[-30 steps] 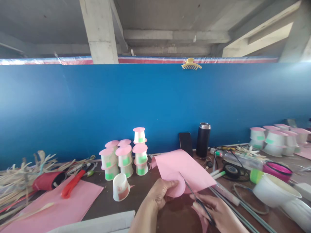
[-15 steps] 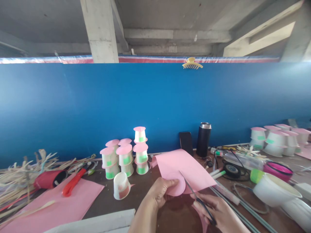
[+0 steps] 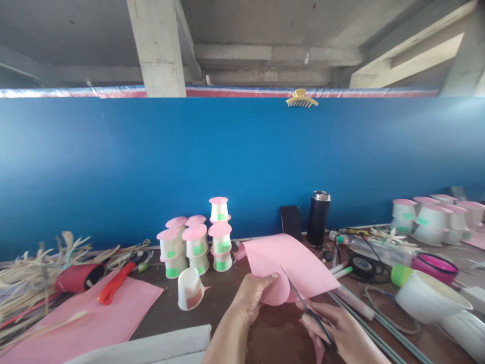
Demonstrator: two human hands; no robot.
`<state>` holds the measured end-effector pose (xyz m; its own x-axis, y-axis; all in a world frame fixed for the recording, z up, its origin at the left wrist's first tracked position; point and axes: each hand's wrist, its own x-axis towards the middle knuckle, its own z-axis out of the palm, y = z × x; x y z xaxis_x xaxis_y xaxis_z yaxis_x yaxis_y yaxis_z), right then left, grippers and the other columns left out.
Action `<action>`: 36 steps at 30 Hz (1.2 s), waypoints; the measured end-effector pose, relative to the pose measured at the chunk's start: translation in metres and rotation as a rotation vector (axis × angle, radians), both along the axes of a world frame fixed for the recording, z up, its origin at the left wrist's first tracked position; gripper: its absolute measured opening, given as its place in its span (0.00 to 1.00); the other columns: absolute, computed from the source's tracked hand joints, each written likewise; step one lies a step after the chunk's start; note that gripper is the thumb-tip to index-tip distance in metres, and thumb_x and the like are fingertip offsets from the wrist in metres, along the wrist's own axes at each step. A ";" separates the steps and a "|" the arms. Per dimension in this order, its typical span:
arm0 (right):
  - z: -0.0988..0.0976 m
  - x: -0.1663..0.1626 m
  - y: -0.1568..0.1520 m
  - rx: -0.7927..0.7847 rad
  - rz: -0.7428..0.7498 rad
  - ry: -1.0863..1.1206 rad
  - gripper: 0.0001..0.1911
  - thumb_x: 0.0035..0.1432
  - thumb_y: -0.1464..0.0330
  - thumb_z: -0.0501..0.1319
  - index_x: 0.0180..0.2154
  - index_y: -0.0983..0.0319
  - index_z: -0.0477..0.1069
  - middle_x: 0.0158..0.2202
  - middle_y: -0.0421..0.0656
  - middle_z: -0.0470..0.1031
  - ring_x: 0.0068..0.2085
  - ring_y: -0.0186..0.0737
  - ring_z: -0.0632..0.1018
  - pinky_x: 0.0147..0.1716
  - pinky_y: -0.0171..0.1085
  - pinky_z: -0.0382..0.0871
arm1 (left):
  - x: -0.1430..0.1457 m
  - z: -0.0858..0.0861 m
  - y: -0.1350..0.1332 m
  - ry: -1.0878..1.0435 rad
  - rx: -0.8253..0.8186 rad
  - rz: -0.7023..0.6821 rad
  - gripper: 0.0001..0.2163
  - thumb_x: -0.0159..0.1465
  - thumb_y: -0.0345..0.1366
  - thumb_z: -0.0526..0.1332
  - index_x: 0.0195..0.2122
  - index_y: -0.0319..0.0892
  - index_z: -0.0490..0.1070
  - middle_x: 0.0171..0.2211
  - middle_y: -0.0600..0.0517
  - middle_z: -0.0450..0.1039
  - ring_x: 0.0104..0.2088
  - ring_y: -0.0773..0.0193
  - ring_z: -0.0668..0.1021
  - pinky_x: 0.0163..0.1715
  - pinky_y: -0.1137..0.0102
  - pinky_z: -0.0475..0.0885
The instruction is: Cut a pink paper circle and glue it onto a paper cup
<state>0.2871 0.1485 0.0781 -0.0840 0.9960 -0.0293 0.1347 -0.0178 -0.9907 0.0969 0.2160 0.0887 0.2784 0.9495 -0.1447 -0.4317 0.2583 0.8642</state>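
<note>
A pink paper sheet (image 3: 299, 258) is held up over the dark table, with a rounded, partly cut disc shape at its near edge. My left hand (image 3: 252, 298) pinches that rounded part, thumb on top. In my right hand (image 3: 333, 323) is a pair of scissors (image 3: 316, 318), its blades reaching into the sheet along the right side of the curve. A narrow pink offcut hangs below the right hand. Left of my hands, a single white paper cup (image 3: 190, 289) stands on the table, and behind it are stacked cups (image 3: 195, 247) with pink paper discs.
At left lie more pink paper (image 3: 132, 308), a red-handled tool (image 3: 113, 285) and a heap of pale strips (image 3: 41, 270). A phone (image 3: 290, 221) and a black flask (image 3: 318, 217) stand against the blue panel. White bowls (image 3: 432, 298) and thin rods are at right.
Both hands keep nearly the same place and hold. The scissors and sheet have barely shifted; the whole view has moved very slightly.
</note>
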 end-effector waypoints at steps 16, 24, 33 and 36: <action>0.002 0.002 -0.007 -0.045 0.078 0.001 0.34 0.52 0.52 0.63 0.56 0.63 0.65 0.20 0.41 0.74 0.17 0.36 0.72 0.17 0.35 0.63 | -0.009 -0.001 0.004 0.061 0.029 -0.009 0.23 0.45 0.40 0.73 0.39 0.30 0.77 0.39 0.39 0.79 0.40 0.51 0.79 0.45 0.63 0.71; -0.003 -0.003 -0.006 -0.005 0.088 -0.017 0.26 0.49 0.48 0.64 0.39 0.64 0.76 0.19 0.38 0.68 0.17 0.34 0.68 0.17 0.33 0.60 | -0.012 0.000 0.005 0.064 0.003 -0.073 0.21 0.45 0.39 0.73 0.38 0.31 0.78 0.38 0.39 0.79 0.40 0.51 0.79 0.46 0.62 0.71; 0.021 -0.005 -0.014 0.044 0.104 0.059 0.22 0.48 0.50 0.65 0.29 0.64 0.75 0.21 0.40 0.69 0.23 0.34 0.67 0.23 0.33 0.61 | -0.016 0.027 -0.003 0.110 0.211 -0.098 0.23 0.45 0.41 0.73 0.42 0.34 0.77 0.37 0.42 0.79 0.39 0.51 0.79 0.44 0.62 0.70; 0.023 -0.008 -0.016 0.094 0.059 0.081 0.20 0.47 0.51 0.66 0.26 0.63 0.75 0.21 0.40 0.68 0.24 0.35 0.66 0.22 0.33 0.61 | -0.017 0.034 -0.005 0.100 0.279 -0.116 0.25 0.46 0.41 0.73 0.45 0.35 0.76 0.39 0.42 0.79 0.41 0.50 0.78 0.44 0.62 0.70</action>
<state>0.2796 0.1326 0.1009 -0.1408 0.9873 0.0733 0.0519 0.0813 -0.9953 0.0802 0.2114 0.1230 0.3844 0.9193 0.0847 -0.3222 0.0477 0.9455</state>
